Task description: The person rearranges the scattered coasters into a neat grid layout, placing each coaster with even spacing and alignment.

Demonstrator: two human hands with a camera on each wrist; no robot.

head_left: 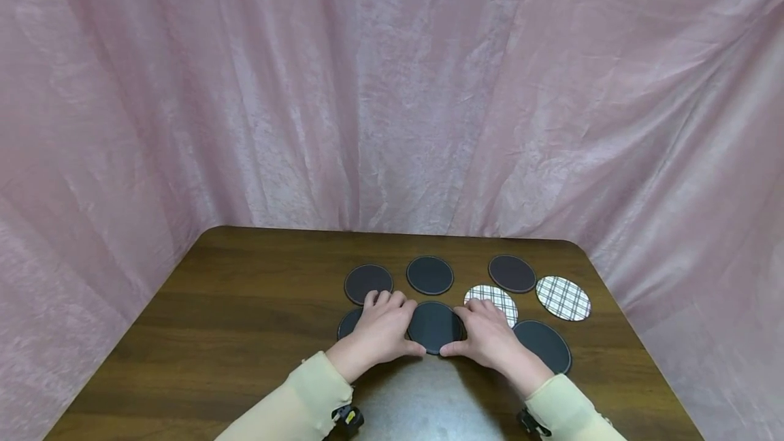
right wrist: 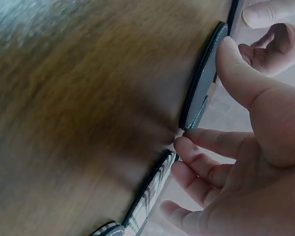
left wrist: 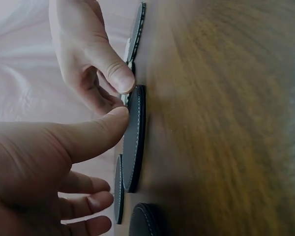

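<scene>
A round black coaster with pale edge stitching lies between my two hands; its edge looks thick in the left wrist view. My left hand holds it from the left, thumb at the near rim and index finger toward the far left. From the right, my right hand spans the same coaster, thumb at the near rim, index fingertip at the far right. The two thumb tips are close together. A plaid coaster is partly hidden behind my right hand, and a black coaster partly behind my left.
Behind are a dark brown coaster, a black coaster and another brown coaster. A second plaid coaster and a black one lie right. Pink curtains hang around the wooden table.
</scene>
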